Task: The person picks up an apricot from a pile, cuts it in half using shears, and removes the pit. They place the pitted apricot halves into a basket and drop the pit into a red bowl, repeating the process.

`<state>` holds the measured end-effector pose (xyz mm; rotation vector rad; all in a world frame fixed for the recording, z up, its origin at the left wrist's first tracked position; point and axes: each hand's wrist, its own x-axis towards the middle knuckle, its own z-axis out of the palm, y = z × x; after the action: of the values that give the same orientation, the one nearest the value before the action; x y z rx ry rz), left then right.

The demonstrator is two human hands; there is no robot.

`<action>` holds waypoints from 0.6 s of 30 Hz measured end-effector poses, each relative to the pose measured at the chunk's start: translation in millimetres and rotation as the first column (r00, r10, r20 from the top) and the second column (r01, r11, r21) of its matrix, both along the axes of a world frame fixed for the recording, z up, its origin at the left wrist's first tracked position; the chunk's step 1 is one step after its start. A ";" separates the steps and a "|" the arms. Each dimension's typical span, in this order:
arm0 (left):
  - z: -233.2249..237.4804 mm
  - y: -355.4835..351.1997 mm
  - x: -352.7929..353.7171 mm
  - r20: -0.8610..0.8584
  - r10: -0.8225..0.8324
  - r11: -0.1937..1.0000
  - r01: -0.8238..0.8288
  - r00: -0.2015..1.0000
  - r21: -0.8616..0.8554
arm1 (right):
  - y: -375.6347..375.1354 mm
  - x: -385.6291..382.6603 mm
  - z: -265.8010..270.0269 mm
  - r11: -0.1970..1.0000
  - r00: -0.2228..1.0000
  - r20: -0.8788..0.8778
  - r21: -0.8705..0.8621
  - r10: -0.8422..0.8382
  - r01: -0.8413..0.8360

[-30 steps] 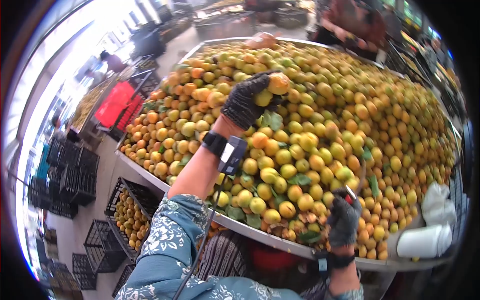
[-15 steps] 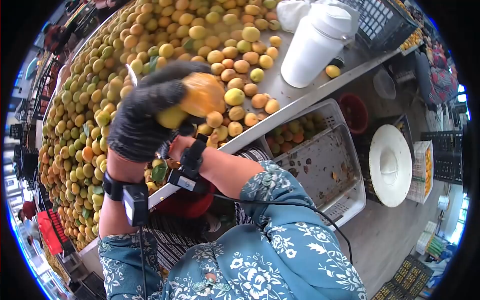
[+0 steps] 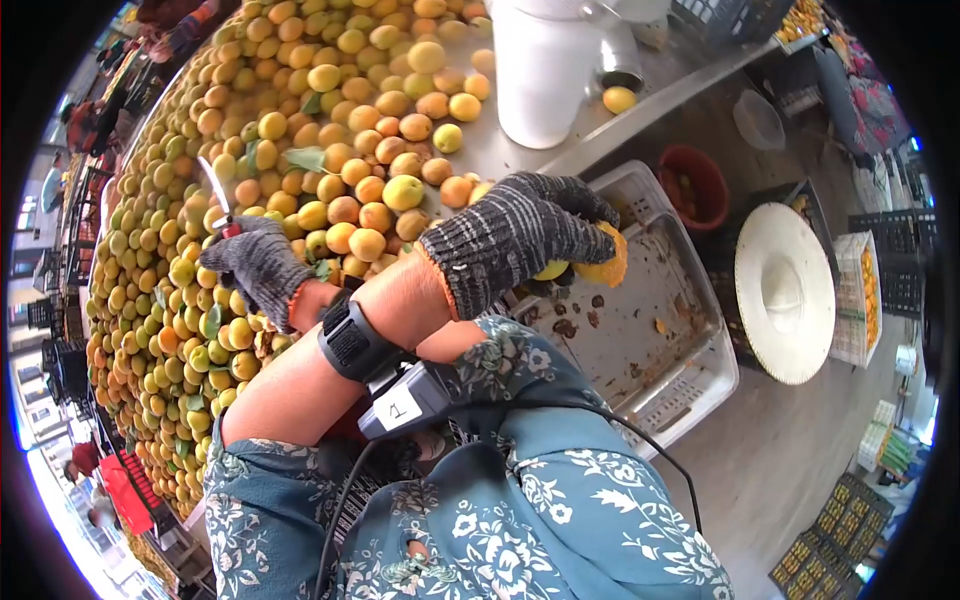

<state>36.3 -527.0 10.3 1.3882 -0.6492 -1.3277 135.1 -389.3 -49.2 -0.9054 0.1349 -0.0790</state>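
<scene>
An orange fruit [image 3: 607,262] sits in the curled left hand [image 3: 510,240], over the crate [image 3: 615,375] at right, its orange side turned right; it looks rounded, without a clear long axis; a yellow-green fruit [image 3: 552,270] shows beside it, partly hidden; the right hand [image 3: 258,265], at left with the arms crossed, grips a knife [image 3: 213,187], blade pointing far and slightly left over the fruit heap [image 3: 150,300]; a white jug [image 3: 540,80] stands on the table [image 3: 650,115] beyond.
</scene>
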 end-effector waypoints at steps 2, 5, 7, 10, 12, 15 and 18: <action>4.8 -3.0 -15.3 0.165 -0.172 0.985 0.167 0.971 0.042 | 3.8 7.3 -8.1 0.990 0.994 0.088 -0.115 -0.071 0.081; -2.9 -19.1 -48.1 -0.021 -0.219 0.963 0.219 0.976 0.160 | -5.6 -5.9 6.6 0.992 0.997 0.071 0.126 -0.033 0.024; -2.3 -25.4 -65.4 -0.113 -0.296 0.927 0.314 0.948 0.205 | -8.0 -7.2 8.1 0.998 0.995 0.077 0.004 -0.068 0.068; -7.4 -33.1 -92.6 -0.074 -0.376 0.919 0.382 0.924 0.098 | 7.4 17.1 -20.2 0.995 0.995 0.079 0.071 -0.068 0.063; -5.2 -36.2 -104.9 -0.017 -0.381 0.921 0.381 0.924 0.080 | -25.2 -10.4 6.5 0.995 0.995 0.065 0.070 -0.079 0.075; -12.7 -40.8 -125.2 0.032 -0.499 0.865 0.496 0.866 0.079 | -46.2 -38.7 27.0 0.994 0.995 0.047 0.068 -0.091 0.088; -24.2 -39.4 -131.4 0.048 -0.442 0.891 0.444 0.896 -0.094 | -22.1 -17.1 -5.1 0.993 0.994 0.041 0.066 -0.101 0.098</action>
<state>-95.1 -566.4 -13.9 1.2145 -1.0858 -1.6076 118.0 -411.4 -54.3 -0.8324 0.1409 -0.1864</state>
